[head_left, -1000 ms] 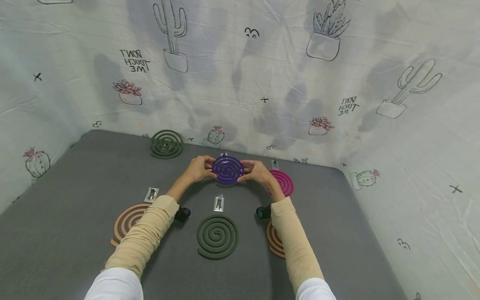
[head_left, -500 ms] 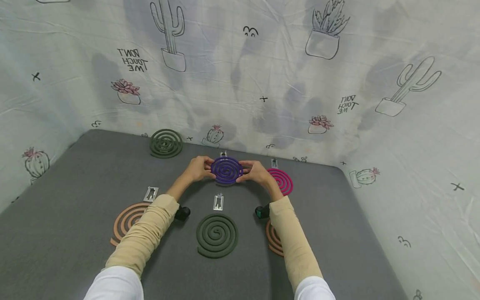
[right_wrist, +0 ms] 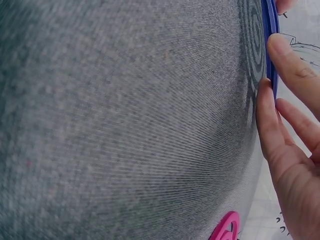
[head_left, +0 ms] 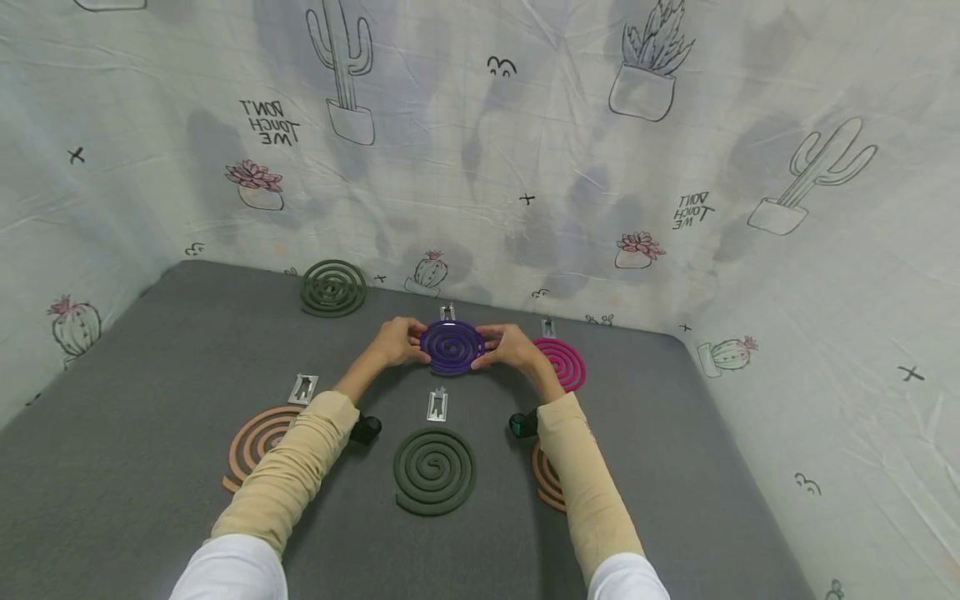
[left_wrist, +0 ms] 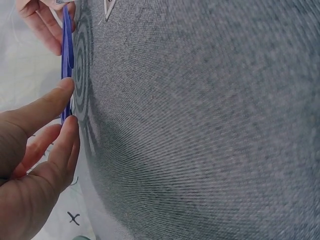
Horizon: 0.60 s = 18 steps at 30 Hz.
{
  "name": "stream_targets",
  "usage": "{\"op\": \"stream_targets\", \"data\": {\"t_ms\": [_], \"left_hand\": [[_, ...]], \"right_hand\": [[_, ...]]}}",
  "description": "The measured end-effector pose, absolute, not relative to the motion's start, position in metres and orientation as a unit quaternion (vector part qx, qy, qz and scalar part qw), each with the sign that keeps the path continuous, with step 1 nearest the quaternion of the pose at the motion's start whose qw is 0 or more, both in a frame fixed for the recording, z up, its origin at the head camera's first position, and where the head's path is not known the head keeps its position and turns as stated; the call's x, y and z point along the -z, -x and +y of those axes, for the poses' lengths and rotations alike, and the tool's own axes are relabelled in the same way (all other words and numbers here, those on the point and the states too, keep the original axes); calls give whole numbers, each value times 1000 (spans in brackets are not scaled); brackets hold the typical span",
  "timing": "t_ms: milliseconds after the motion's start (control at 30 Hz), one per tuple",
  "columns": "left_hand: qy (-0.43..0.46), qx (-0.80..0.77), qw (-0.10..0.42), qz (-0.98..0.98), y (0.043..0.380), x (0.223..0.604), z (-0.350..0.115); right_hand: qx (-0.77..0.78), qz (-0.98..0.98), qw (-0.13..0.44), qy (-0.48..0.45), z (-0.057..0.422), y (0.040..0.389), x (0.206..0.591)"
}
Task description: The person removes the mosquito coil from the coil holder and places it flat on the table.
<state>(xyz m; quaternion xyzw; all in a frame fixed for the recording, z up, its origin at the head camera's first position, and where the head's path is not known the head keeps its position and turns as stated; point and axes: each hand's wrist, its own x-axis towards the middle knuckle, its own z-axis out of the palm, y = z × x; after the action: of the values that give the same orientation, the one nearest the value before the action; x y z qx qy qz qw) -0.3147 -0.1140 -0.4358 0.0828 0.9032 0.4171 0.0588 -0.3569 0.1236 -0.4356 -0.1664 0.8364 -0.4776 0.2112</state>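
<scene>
A purple mosquito coil [head_left: 452, 349] is held by its two sides, between my left hand [head_left: 393, 342] and my right hand [head_left: 513, 347]. Thumb and fingers of the left hand pinch one edge of the purple coil [left_wrist: 67, 42], seen nearly edge-on in the left wrist view. The right hand grips the opposite edge the same way. A spiral shadow on the grey surface shows the coil slightly raised. Just behind it stands a small metal coil stand [head_left: 447, 312]. The pink coil [head_left: 558, 367] lies beside the right wrist, partly hidden.
Dark green coils lie in front [head_left: 434, 502] and at the back left [head_left: 333, 312]. Two orange-brown coils [head_left: 238, 454] are partly covered by the forearms. Other metal stands [head_left: 431, 407] lie on the grey table [head_left: 675, 467]. A printed cloth [head_left: 480, 150] rises behind.
Both hands have brought the purple coil slightly nearer to me, and more of the metal stand behind it shows. The grips look the same.
</scene>
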Motion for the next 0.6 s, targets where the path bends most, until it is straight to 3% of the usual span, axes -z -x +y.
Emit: {"op": "stream_targets", "data": {"t_ms": [600], "left_hand": [[-100,-421,46,900,315,442,-117]], "right_hand": [[460,846,205,175,123,356,439]]}}
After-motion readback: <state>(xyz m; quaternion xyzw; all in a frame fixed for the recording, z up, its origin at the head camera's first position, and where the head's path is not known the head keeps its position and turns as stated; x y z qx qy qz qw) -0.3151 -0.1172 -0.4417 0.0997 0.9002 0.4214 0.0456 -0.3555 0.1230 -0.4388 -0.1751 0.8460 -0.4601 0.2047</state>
